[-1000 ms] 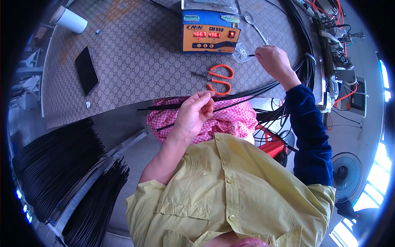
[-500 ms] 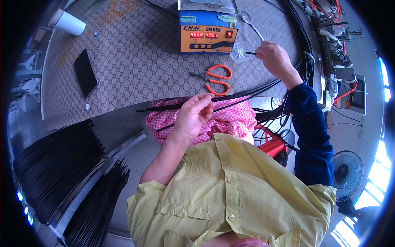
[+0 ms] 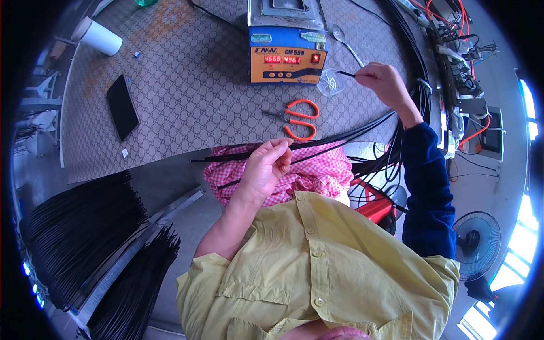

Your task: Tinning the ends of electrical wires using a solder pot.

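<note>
My left hand [image 3: 265,168] pinches a bundle of thin black cables [image 3: 340,137] that lies across a pink checked cloth [image 3: 317,170] on my lap. Up near the table's far side, my right hand [image 3: 386,83] grips the end of one black cable [image 3: 347,73], with its tip over a small clear round dish [image 3: 331,83]. An orange and blue box with red digit displays [image 3: 288,54] stands just left of that dish. Orange-handled scissors [image 3: 297,119] lie on the patterned table cover [image 3: 187,96] between the two hands.
A black phone [image 3: 122,106] lies at the table's left, and a white paper cup [image 3: 97,36] stands at the far left corner. A metal spoon [image 3: 347,42] rests beside the box. Stacks of black cable lengths [image 3: 85,232] fill racks at lower left. A fan [image 3: 476,245] stands at right.
My right hand has kept the cable end by the clear dish, shifting slightly. The left hand has stayed on the bundle.
</note>
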A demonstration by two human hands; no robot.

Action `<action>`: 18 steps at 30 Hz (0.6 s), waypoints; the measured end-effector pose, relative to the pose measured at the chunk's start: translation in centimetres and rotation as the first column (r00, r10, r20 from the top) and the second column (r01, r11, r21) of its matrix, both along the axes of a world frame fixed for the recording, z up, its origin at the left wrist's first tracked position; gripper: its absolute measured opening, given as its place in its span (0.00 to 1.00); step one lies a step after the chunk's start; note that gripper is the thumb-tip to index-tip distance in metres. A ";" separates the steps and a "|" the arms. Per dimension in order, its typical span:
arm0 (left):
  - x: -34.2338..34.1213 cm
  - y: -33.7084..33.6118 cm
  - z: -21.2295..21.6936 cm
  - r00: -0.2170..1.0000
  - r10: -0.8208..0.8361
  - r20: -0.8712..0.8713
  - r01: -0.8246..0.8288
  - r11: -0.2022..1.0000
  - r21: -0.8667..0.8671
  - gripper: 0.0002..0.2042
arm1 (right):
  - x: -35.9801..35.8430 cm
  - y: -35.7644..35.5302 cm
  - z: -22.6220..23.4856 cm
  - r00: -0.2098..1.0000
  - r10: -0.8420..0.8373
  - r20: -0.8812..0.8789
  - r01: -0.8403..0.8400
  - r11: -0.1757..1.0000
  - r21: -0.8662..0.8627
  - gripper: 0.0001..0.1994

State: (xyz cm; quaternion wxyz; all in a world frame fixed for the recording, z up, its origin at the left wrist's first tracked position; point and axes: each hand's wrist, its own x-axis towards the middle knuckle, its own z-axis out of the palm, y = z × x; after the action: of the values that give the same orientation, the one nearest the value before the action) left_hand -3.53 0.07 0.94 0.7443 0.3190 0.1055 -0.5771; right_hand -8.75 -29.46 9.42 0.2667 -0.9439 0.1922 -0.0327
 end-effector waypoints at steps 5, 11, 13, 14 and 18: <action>0.5 -0.4 -0.2 1.000 0.016 -0.024 -0.017 1.000 -0.022 0.07 | 2.2 0.1 2.5 0.983 0.050 0.176 -0.063 0.996 0.070 0.06; 1.2 -0.5 -0.3 0.999 0.048 -0.021 -0.048 0.999 0.000 0.06 | 7.4 0.5 5.6 0.935 0.210 0.285 -0.159 0.968 -0.194 0.08; 1.6 -0.4 -0.4 0.999 0.047 -0.025 -0.047 0.999 -0.002 0.06 | 9.0 0.5 6.2 0.923 0.250 0.292 -0.160 0.941 -0.300 0.07; 1.7 -0.4 -0.5 0.999 0.047 -0.028 -0.047 0.999 -0.003 0.06 | 9.8 0.6 6.1 0.927 0.251 0.279 -0.144 0.924 -0.353 0.07; 2.1 -0.2 -1.1 0.998 0.046 -0.037 -0.046 0.999 -0.006 0.07 | 12.6 0.3 5.5 0.931 0.275 0.240 -0.123 0.855 -0.504 0.05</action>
State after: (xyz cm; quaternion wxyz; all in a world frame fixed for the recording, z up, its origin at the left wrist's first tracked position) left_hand -1.46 -0.11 -0.11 0.7565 0.3034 0.1247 -0.5658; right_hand 3.89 -29.17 14.87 0.0523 -0.9787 0.0349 -0.1957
